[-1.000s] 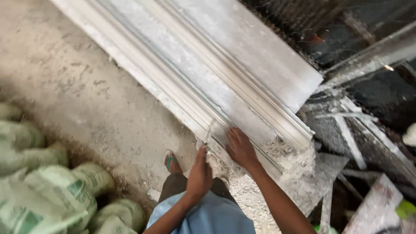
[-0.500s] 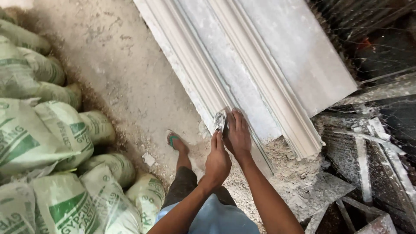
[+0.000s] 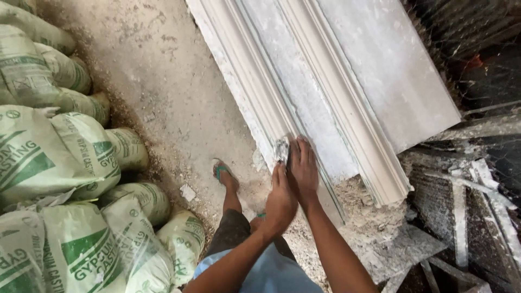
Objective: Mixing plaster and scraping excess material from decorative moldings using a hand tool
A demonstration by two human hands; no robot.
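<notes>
A long white plaster moulding with stepped ridges lies slanted across the dusty floor. My left hand reaches to its near edge, and its fingertips press a small grey dusty pad against the ridge. My right hand lies flat on the moulding right beside the pad, fingers stretched out and touching the left hand. Crumbled plaster is heaped at the moulding's near end. My foot in a green sandal stands on the floor just left of the moulding.
Several green and white sacks are stacked along the left. Dark metal racks and plaster-spattered slats fill the right side. Loose rubble and dust cover the floor between the sacks and the moulding.
My hands have come together on the moulding's near edge and the grey pad now shows at the left fingertips. My view has swung left, bringing more sacks into sight.
</notes>
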